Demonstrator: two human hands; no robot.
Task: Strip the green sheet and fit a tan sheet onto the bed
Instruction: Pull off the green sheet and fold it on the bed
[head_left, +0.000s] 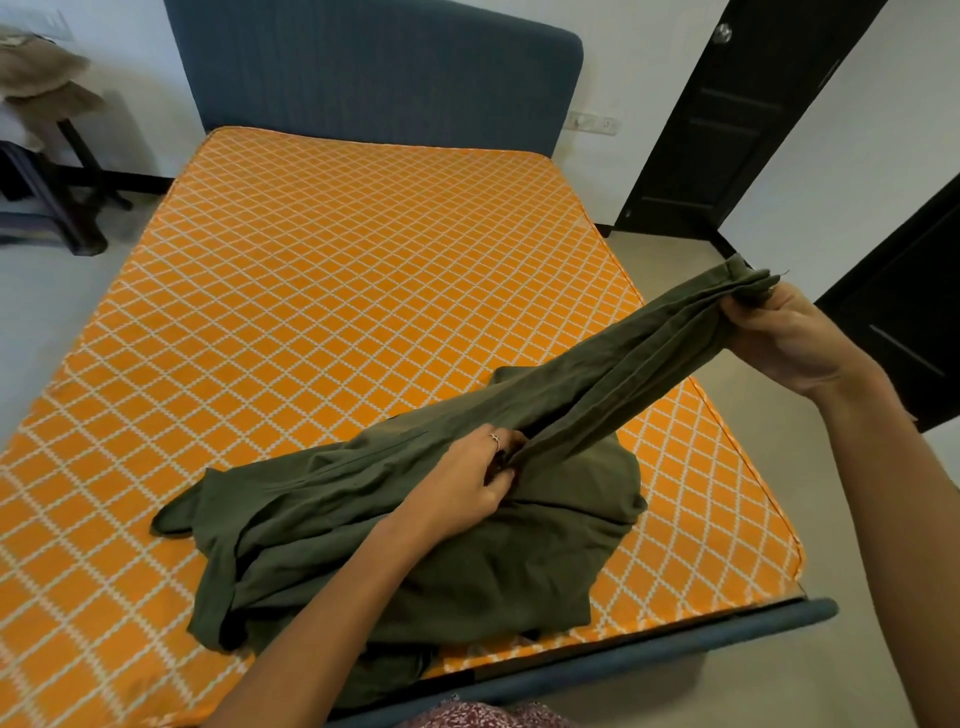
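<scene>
In the head view, the green sheet is already off the mattress and lies in a loose heap on the near right part of the bed. The right hand pinches a gathered end of the sheet and holds it up, out beyond the right edge of the bed. The left hand has its fingers curled into the cloth lower on the same stretched strip, just above the heap.

The step in hand seems to be gathering or folding the stripped sheet. To do it well, I think the two hands should keep the strip tight between them, line up the edges, and not let the heap slide over the near edge, where some cloth already hangs down.

The mattress is orange with a white diamond pattern and is bare everywhere else. A blue headboard stands at the far end. A dark door is at the far right, and a dark stand with tan cloth on top is at the far left. This may be the tan sheet, but I cannot tell.
</scene>
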